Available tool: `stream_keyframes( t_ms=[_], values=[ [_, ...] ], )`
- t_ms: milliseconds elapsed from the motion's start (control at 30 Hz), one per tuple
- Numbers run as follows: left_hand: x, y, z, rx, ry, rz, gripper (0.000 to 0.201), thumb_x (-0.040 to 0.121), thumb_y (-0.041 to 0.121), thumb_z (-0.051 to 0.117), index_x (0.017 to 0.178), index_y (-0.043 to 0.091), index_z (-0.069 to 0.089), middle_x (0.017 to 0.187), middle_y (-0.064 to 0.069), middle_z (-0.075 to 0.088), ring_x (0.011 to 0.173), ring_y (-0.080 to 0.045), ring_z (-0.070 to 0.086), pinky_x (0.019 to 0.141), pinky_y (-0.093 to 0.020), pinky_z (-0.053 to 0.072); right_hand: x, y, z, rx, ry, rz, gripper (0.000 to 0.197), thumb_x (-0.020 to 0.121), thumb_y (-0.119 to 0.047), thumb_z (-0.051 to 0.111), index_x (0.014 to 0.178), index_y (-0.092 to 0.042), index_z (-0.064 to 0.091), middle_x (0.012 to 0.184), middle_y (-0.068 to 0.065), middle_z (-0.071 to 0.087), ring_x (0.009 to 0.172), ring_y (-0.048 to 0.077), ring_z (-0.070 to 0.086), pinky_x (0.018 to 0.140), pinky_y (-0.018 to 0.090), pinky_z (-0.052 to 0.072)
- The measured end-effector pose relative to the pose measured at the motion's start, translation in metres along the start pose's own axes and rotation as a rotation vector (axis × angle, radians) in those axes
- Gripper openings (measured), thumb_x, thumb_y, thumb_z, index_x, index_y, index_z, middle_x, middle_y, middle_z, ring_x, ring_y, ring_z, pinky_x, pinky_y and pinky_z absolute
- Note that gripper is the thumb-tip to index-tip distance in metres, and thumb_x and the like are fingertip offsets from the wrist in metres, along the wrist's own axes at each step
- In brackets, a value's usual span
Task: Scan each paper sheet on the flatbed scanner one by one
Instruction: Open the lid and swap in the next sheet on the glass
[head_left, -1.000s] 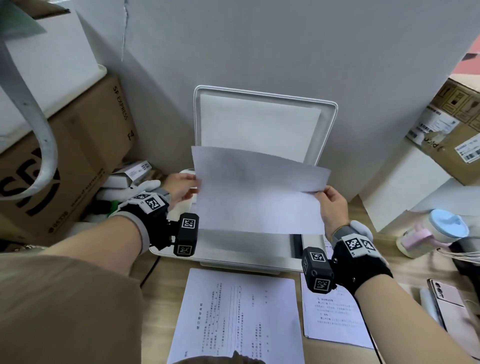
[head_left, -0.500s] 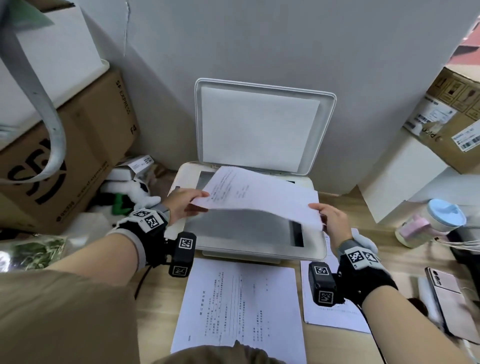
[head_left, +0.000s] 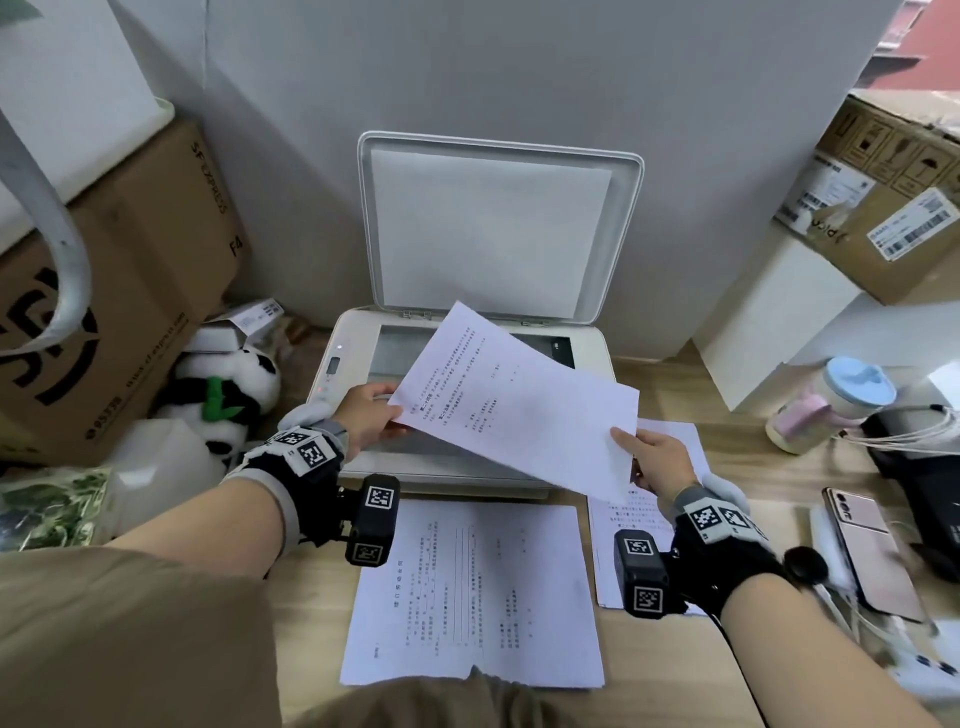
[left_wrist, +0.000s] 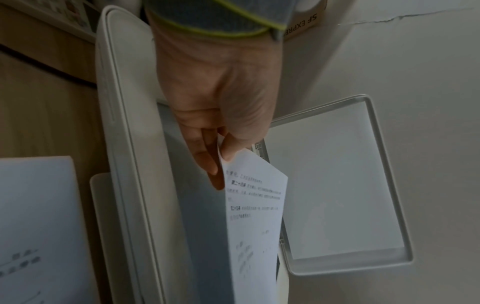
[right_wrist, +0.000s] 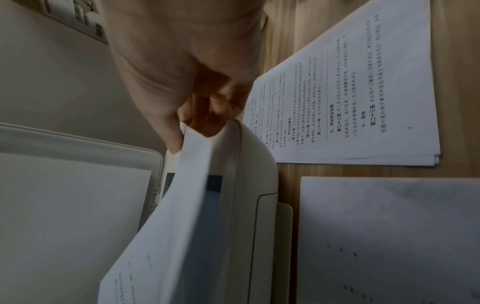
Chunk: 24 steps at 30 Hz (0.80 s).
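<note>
- Since the earlier frame, sheet (head_left: 519, 400) turned from blank side up to printed side up and swung toward the right; it now slants above the scanner (head_left: 467, 364) glass, clear of it, far-left corner high and near-right corner past the scanner's right edge.
- Left hand (head_left: 366, 418) pinches the sheet's left corner, thumb on top, fingers (left_wrist: 207, 162) underneath.
- Right hand (head_left: 657, 460) pinches the sheet's near-right corner the same way, thumb on top.
- Scanner lid (head_left: 498, 228) stands open against the far wall; glass partly visible under the sheet.
- Printed page (head_left: 472, 592) lies flat on the counter (head_left: 649, 665), just near of the scanner.
- Stack of printed pages (right_wrist: 345, 98) lies on the counter right of the scanner, under the right hand.
- Panda toy (head_left: 223, 400) left of the scanner; phone (head_left: 867, 545) and a lidded cup (head_left: 836, 400) at far right.
</note>
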<state>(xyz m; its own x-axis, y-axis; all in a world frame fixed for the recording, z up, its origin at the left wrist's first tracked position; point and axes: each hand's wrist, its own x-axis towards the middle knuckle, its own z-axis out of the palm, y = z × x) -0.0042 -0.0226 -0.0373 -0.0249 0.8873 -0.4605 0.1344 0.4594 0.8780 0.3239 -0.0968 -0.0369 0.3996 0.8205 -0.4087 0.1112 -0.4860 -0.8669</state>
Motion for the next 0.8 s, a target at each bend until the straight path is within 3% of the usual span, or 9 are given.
stream_keyframes(
  t_ms=[67,167,267,367,433,533,600,667,800],
  values=[
    [-0.002,0.003,0.004,-0.055,-0.013,-0.002,0.036,0.093,-0.011,0.041,0.12,0.009,0.053,0.112,-0.016,0.06,0.079,-0.023,0.063,0.048,-0.016,0.054,-0.003,0.001,-0.005,-0.019,-0.05,0.024,0.018,0.09,-0.016,0.061,0.074,-0.011,0.06,0.056,0.004,0.046,0.042,0.013,0.035,0.033,0.015,0.026],
    [-0.003,0.007,0.009,-0.138,-0.025,0.0,0.028,0.093,-0.01,0.042,0.11,0.01,0.053,0.111,-0.017,0.061,0.076,-0.02,0.062,0.053,-0.018,0.056,-0.006,0.004,-0.012,-0.003,-0.082,0.065,0.013,0.09,-0.015,0.062,0.079,-0.01,0.062,0.053,0.002,0.038,0.039,0.01,0.029,0.034,0.015,0.024],
    [-0.003,0.011,0.016,-0.21,-0.032,0.001,0.026,0.094,-0.005,0.045,0.116,0.008,0.052,0.106,-0.016,0.062,0.074,-0.02,0.064,0.054,-0.019,0.057,-0.006,0.009,-0.02,0.034,-0.077,0.084,0.013,0.089,-0.016,0.063,0.078,-0.01,0.062,0.043,-0.003,0.036,0.032,0.006,0.027,0.033,0.015,0.023],
    [-0.009,0.017,0.021,-0.282,-0.112,-0.013,0.021,0.099,0.01,0.043,0.117,0.005,0.053,0.088,-0.012,0.067,0.06,-0.016,0.069,0.053,-0.018,0.056,-0.008,0.014,-0.023,0.13,-0.016,0.09,0.018,0.09,-0.016,0.063,0.074,-0.011,0.056,0.047,-0.001,0.037,0.033,0.006,0.03,0.034,0.014,0.026],
    [-0.015,0.018,0.024,-0.222,-0.235,-0.076,0.026,0.101,0.023,0.039,0.11,0.008,0.058,0.079,-0.007,0.071,0.051,-0.012,0.066,0.049,-0.018,0.053,-0.008,0.021,-0.027,0.257,0.055,0.1,0.019,0.091,-0.013,0.06,0.074,-0.011,0.051,0.056,0.001,0.04,0.041,0.008,0.037,0.035,0.014,0.033],
    [-0.027,0.015,0.025,0.092,-0.508,-0.229,0.035,0.1,0.033,0.038,0.101,0.01,0.064,0.073,-0.005,0.073,0.045,-0.009,0.058,0.044,-0.016,0.046,-0.006,0.032,-0.032,0.447,0.168,0.161,0.03,0.093,-0.009,0.056,0.067,-0.01,0.04,0.062,0.007,0.044,0.051,0.016,0.044,0.038,0.015,0.043],
    [-0.037,0.008,0.028,0.31,-0.692,-0.309,0.034,0.1,0.031,0.038,0.1,0.009,0.065,0.074,-0.006,0.073,0.047,-0.009,0.059,0.045,-0.016,0.045,-0.006,0.04,-0.035,0.551,0.241,0.197,0.028,0.094,-0.005,0.052,0.069,-0.009,0.039,0.058,0.013,0.051,0.044,0.017,0.052,0.038,0.016,0.046],
    [-0.045,-0.001,0.032,0.432,-0.822,-0.374,0.034,0.102,0.029,0.035,0.102,0.009,0.063,0.077,-0.005,0.073,0.056,-0.011,0.065,0.049,-0.017,0.049,-0.004,0.054,-0.038,0.566,0.305,0.208,0.025,0.094,-0.001,0.047,0.072,-0.009,0.039,0.065,0.015,0.055,0.04,0.013,0.058,0.039,0.016,0.048],
    [-0.056,-0.025,0.031,0.466,-0.866,-0.458,0.032,0.101,0.028,0.037,0.105,0.011,0.064,0.09,-0.006,0.072,0.078,-0.016,0.07,0.063,-0.021,0.055,-0.005,0.078,-0.042,0.529,0.397,0.264,0.023,0.097,-0.003,0.04,0.076,-0.013,0.041,0.085,0.009,0.052,0.088,0.026,0.065,0.047,0.016,0.051]
  ],
)
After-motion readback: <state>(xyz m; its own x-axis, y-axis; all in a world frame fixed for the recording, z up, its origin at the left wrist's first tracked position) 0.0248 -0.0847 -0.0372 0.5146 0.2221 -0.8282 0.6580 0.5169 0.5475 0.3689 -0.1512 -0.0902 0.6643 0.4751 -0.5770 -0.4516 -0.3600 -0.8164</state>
